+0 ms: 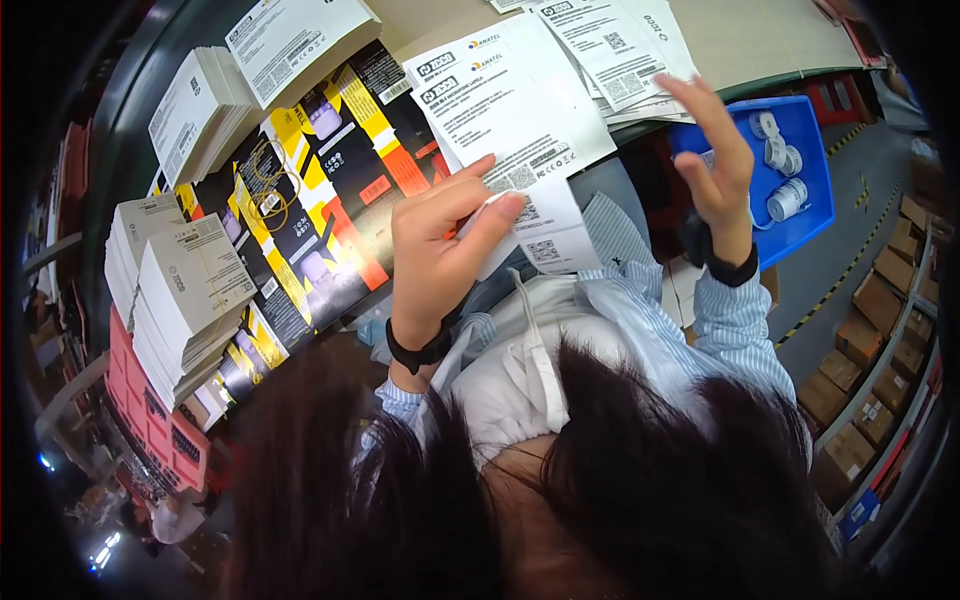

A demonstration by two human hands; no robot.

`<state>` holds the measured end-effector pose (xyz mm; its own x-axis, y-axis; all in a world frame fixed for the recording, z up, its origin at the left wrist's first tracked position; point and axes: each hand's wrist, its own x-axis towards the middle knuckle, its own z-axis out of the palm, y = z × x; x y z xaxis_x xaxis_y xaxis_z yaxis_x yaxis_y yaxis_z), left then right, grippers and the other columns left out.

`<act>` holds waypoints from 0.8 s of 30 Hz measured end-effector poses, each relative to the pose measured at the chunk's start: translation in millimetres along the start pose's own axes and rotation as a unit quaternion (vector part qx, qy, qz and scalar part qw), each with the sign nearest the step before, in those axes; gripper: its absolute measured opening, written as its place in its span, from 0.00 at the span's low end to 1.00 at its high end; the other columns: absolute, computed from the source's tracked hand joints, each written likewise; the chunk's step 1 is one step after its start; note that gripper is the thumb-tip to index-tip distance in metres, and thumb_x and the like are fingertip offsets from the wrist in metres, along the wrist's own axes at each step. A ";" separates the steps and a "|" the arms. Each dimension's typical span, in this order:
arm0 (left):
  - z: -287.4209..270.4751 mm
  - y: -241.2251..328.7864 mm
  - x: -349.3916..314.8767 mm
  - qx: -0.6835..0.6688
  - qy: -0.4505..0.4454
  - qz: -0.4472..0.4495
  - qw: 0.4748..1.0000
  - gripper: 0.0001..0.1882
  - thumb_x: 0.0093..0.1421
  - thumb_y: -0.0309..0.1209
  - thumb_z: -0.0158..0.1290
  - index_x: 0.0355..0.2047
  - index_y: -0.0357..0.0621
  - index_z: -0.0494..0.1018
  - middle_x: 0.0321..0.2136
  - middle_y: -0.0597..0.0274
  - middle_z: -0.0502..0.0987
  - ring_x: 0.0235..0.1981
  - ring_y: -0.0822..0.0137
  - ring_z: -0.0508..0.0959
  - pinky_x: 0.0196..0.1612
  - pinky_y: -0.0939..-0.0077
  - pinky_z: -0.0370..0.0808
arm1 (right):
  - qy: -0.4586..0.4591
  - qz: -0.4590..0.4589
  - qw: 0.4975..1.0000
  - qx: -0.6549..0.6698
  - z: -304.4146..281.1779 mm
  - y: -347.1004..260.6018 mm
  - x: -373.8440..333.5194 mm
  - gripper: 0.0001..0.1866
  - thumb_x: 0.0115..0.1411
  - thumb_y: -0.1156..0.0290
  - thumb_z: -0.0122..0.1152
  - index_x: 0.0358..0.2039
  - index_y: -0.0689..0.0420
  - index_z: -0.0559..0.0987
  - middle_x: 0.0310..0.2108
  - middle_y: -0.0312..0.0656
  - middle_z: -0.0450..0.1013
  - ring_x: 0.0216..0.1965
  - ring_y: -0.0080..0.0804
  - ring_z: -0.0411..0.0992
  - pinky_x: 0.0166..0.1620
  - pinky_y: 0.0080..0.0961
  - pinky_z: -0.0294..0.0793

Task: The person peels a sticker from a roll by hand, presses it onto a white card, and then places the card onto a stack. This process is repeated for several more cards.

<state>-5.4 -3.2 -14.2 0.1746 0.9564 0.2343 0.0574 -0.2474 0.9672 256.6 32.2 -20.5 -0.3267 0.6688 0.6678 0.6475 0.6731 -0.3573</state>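
My left hand (pixel 435 240) pinches a white strip of labels (pixel 550 232) printed with square codes, thumb on top. The strip hangs toward my lap, over the lower edge of white printed sheets (pixel 530 100) that lie overlapped on the table. To the right, my right hand (pixel 715 155) is raised with thumb and index finger spread apart. Its index fingertip is over another fanned pile of printed sheets (pixel 620 50); whether it touches them, or carries a small sticker, I cannot make out. Dark bands circle both wrists.
Stacks of white printed sheets (pixel 195 290) stand at the left on black, yellow and orange printed card (pixel 340 150), with rubber bands (pixel 265 195) nearby. At the right, a blue bin (pixel 822 170) holds label rolls (pixel 788 198). Cardboard boxes (pixel 865 320) line a shelf beyond.
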 end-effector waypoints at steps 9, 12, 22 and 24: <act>9.3 6.9 14.8 0.132 -0.007 0.056 0.990 0.04 0.50 0.24 0.55 0.25 0.37 0.72 0.21 0.60 0.71 0.21 0.68 0.72 0.36 0.72 0.72 | -0.169 0.208 0.915 0.302 15.3 -66.2 20.6 0.07 0.48 0.80 0.60 0.30 0.65 0.76 0.30 0.43 0.75 0.32 0.30 0.73 0.37 0.20 0.70; 9.1 11.4 14.0 0.138 -0.009 0.051 0.989 0.04 0.50 0.23 0.55 0.27 0.36 0.72 0.23 0.60 0.73 0.25 0.71 0.73 0.34 0.77 0.71 | -0.166 0.202 0.920 0.292 20.8 -67.8 23.1 0.05 0.47 0.81 0.60 0.28 0.65 0.76 0.29 0.43 0.74 0.32 0.30 0.72 0.36 0.20 0.69; 17.2 9.8 11.7 0.052 -0.001 -0.047 0.998 0.07 0.48 0.26 0.58 0.25 0.38 0.72 0.23 0.62 0.73 0.25 0.72 0.74 0.27 0.80 0.68 | 0.063 0.183 0.889 0.415 32.9 -54.1 34.8 0.13 0.47 0.81 0.61 0.36 0.60 0.76 0.32 0.39 0.73 0.29 0.25 0.72 0.37 0.19 0.70; 14.1 9.6 11.6 0.055 0.004 -0.059 0.997 0.07 0.48 0.26 0.58 0.25 0.38 0.73 0.22 0.63 0.73 0.25 0.71 0.74 0.27 0.80 0.68 | 0.092 0.208 0.863 0.450 32.5 -54.8 37.1 0.17 0.48 0.81 0.60 0.41 0.60 0.73 0.33 0.41 0.73 0.32 0.27 0.72 0.39 0.20 0.70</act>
<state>11.1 3.3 -3.5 0.1531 0.9809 0.1204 0.1847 -0.1481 0.9716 186.7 30.4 2.6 -0.0261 0.9059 0.4226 -0.1426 0.4151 -0.8985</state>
